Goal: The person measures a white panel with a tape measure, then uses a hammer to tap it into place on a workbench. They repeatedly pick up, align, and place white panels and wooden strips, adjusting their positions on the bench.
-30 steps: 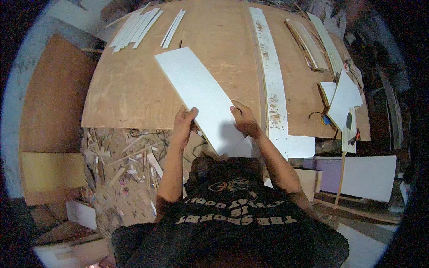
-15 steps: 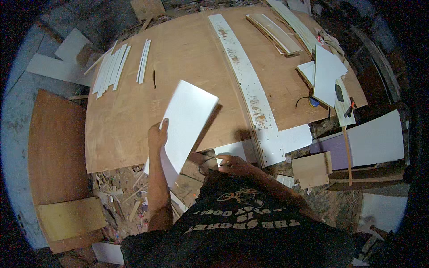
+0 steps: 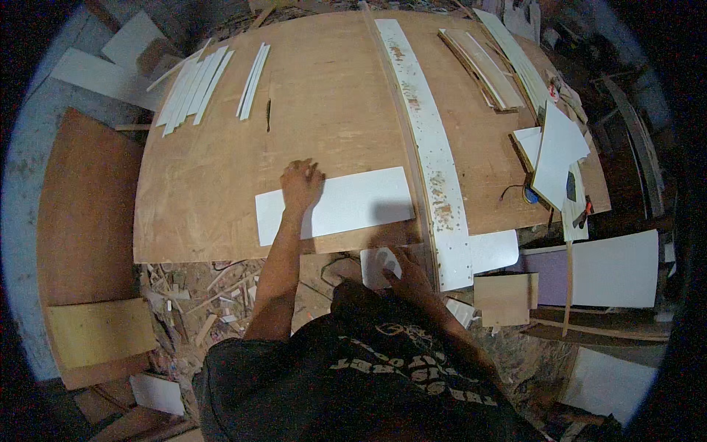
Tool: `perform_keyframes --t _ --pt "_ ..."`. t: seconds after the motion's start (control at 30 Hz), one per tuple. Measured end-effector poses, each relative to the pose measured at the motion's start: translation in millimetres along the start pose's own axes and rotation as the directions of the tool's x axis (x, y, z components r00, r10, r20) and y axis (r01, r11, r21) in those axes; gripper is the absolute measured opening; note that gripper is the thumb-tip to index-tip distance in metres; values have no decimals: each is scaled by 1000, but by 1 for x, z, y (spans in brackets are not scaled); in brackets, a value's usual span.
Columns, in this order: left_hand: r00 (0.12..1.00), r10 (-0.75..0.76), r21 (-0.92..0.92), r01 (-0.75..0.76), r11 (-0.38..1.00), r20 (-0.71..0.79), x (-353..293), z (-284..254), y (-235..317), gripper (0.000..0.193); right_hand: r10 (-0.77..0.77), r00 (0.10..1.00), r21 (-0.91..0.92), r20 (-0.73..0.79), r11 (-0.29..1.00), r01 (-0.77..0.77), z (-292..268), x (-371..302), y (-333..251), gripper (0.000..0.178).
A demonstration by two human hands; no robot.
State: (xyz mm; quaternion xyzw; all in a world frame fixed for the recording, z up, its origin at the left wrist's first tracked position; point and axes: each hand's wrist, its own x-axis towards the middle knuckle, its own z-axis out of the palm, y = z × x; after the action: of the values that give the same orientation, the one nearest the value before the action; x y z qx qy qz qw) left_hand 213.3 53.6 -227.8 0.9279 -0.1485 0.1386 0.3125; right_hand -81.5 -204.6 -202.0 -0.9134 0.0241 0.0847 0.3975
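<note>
A white rectangular board [image 3: 353, 202] lies flat near the front edge of the plywood sheet [image 3: 213, 177]. My left hand [image 3: 300, 184] reaches across its left part, fingers bent over the far edge. My right hand [image 3: 409, 276] is low at the sheet's front edge, over a small white surface [image 3: 374, 271]; its thumb and a finger look apart, though shadow dims them. Beside the board's right end runs a long white strip [image 3: 434, 162] with brown stains, along a thin wooden edge.
Narrow white strips [image 3: 193, 88] lie at the far left of the sheet. White offcuts [image 3: 556, 158], a blue tape measure [image 3: 530, 195] and stacked slats [image 3: 482, 70] are on the right. Wood scraps [image 3: 213, 295] litter the floor; a brown panel [image 3: 88, 214] leans at left.
The white board has come down from a raised, tilted position to lie flat on the plywood. My left hand has moved right and away from me with it. The view has shifted slightly.
</note>
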Motion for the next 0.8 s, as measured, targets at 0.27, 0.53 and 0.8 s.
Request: perform_keyframes --t 0.27,0.53,0.8 --pt "815 -566 186 580 793 -127 -116 -66 -61 39 -202 979 -593 -2 789 162 8 106 15 72" --pt "842 -537 107 539 836 -43 -35 -39 -70 39 -167 985 -699 -35 708 95 -21 168 21 60" --pt "861 -437 322 349 880 261 0 -9 -65 88 -81 996 -711 -36 702 31 -46 235 7 57"
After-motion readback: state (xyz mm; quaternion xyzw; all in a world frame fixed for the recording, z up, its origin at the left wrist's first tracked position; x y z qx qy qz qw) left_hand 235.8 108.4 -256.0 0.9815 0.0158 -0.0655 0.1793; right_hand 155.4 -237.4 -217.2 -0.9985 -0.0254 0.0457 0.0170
